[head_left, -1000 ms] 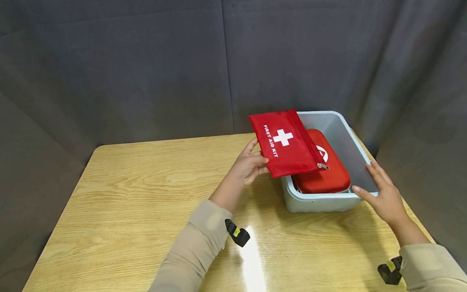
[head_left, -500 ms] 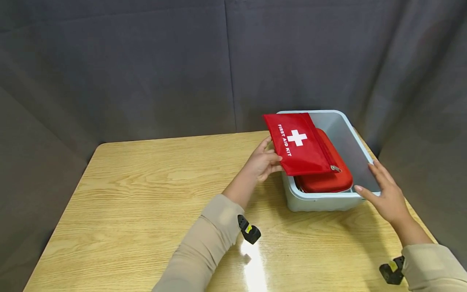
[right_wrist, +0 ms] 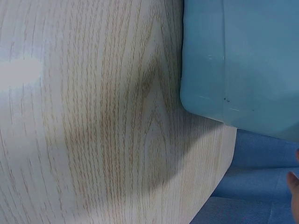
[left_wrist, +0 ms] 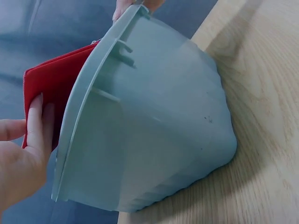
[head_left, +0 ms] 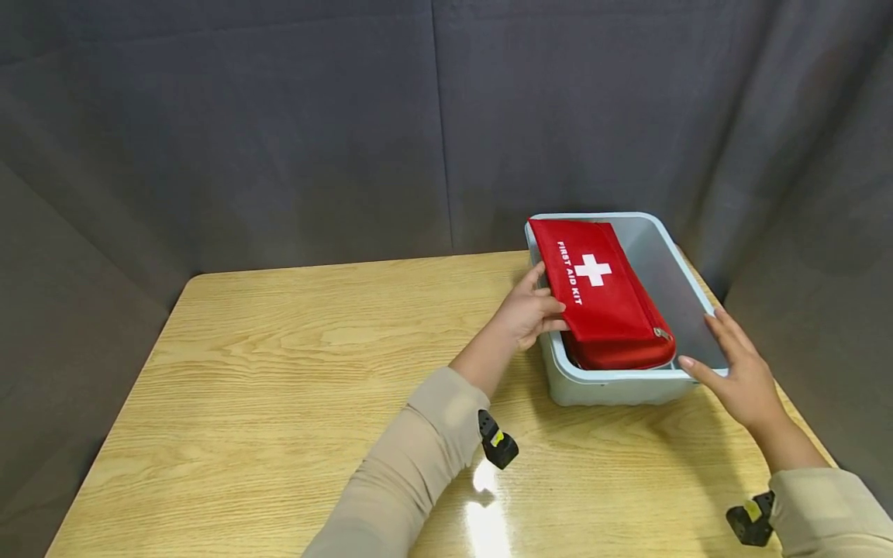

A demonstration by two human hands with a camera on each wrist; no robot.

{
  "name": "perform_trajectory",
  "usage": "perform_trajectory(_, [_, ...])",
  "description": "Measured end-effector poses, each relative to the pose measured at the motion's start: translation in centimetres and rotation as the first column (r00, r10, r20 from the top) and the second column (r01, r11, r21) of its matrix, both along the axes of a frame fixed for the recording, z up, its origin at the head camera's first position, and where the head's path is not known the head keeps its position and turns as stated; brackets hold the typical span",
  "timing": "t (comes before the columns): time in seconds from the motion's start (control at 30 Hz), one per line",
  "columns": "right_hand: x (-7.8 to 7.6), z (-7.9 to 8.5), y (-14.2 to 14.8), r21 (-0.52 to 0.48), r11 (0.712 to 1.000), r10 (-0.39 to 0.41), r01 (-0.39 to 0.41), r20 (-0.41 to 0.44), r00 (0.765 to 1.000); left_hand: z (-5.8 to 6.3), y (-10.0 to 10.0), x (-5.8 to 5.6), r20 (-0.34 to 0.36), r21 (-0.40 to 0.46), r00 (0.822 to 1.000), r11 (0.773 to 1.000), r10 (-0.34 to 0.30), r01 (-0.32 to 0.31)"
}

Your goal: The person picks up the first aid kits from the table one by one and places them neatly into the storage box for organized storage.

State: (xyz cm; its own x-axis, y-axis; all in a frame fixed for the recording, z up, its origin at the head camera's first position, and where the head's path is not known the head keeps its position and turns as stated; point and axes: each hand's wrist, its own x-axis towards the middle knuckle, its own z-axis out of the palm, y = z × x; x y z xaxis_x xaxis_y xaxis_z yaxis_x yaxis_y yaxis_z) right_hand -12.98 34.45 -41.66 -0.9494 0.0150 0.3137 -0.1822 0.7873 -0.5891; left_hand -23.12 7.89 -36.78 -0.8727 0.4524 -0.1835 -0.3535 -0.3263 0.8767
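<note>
My left hand (head_left: 533, 310) pinches the left edge of a flat red first aid pouch (head_left: 607, 310), thumb on top and fingers underneath. The pouch, marked with a white cross and lettering, lies over a red case (head_left: 621, 356) inside a pale blue-grey plastic bin (head_left: 628, 377). Only the case's near end shows; the pouch hides the rest. In the left wrist view, fingers (left_wrist: 35, 123) press the pouch's underside (left_wrist: 60, 70) beside the bin's rim. My right hand (head_left: 739, 376) rests at the bin's near right corner with fingers spread and extended, the thumb at the near rim.
The bin stands on a light wooden table (head_left: 314, 372), close to its right edge. Dark grey curtains (head_left: 314, 139) hang behind the table and on both sides. The bin's right part (head_left: 677, 302) shows bare inner wall.
My left hand has moved right and lowered the first aid pouch into the bin's opening, onto the red case. The case's white logo is now covered. My right hand has stayed at the bin's corner.
</note>
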Motion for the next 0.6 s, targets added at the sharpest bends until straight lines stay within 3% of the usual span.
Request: perform_trajectory(0.6, [-0.2, 0.0, 0.0, 0.002, 1.0, -0.002, 0.002, 0.015, 1.0, 0.2, 2.1, 0.0, -0.007, -0.067, 0.999, 0.996, -0.054, 0.053])
